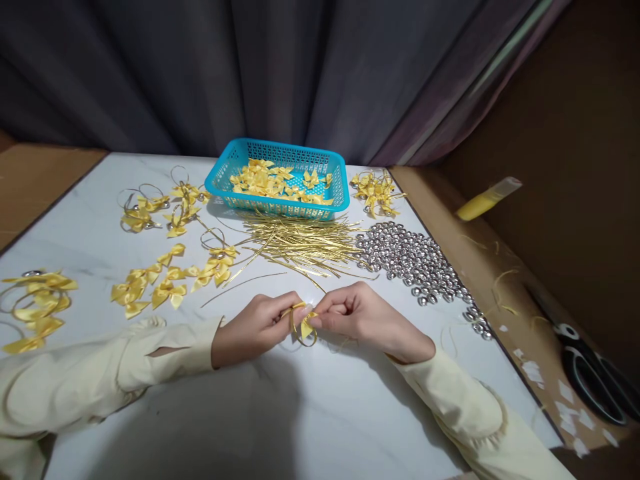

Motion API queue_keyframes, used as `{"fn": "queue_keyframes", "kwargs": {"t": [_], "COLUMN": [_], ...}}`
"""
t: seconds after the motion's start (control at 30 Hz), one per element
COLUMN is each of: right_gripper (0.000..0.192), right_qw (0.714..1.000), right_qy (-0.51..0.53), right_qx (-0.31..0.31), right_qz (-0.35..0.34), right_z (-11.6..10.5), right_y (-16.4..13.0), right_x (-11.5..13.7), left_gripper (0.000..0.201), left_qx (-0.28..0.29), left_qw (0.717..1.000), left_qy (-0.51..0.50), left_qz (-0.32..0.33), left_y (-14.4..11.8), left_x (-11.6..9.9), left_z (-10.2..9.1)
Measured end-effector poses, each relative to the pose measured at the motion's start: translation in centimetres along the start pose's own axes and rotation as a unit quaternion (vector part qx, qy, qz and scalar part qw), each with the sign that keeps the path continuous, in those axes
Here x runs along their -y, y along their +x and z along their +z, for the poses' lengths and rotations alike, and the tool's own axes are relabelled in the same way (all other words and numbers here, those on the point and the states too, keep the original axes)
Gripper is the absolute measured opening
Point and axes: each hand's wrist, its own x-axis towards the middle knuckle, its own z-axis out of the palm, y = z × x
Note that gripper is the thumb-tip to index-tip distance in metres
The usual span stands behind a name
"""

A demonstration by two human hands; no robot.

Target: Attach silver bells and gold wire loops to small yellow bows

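Note:
Between my two hands, just above the white tabletop, is a yellow ribbon bow (307,327) with a loop of gold cord (305,343) hanging below it. My left hand (263,323) pinches the bow and cord from the left, thumb against the fingers. My right hand (357,320) pinches the bow's right side between thumb and forefinger. Fingers cover part of the bow, so its knot is hard to make out. Beyond my hands lies a pile of gold cord pieces (305,241). Yellow bows (170,290) lie left of them.
A blue plastic basket (215,181) holding yellow bows stands at the back. Silver bells or beads (405,257) spread at the right. Looped bows (377,193) lie back right, others (43,303) far left. Black scissors (593,377) and paper scraps (533,371) are beyond the right edge.

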Motion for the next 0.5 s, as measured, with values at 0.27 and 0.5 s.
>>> {"fn": "queue_keyframes", "kwargs": {"t": [0.27, 0.5], "right_gripper": [0.032, 0.024], "right_qw": [0.994, 0.979], "right_qy": [-0.102, -0.2], "right_qx": [0.023, 0.008], "right_qz": [0.02, -0.038], "right_z": [-1.3, -1.5], "right_y": [-0.3, -0.7], "right_x": [1.0, 1.2], "left_gripper": [0.028, 0.029], "left_qx": [0.001, 0.005], "left_qw": [1.0, 1.0], "left_qy": [0.019, 0.017], "left_qz": [0.016, 0.007], "left_y": [0.0, 0.1], "left_x": [0.2, 0.1], "left_z": [-0.2, -0.2]}}
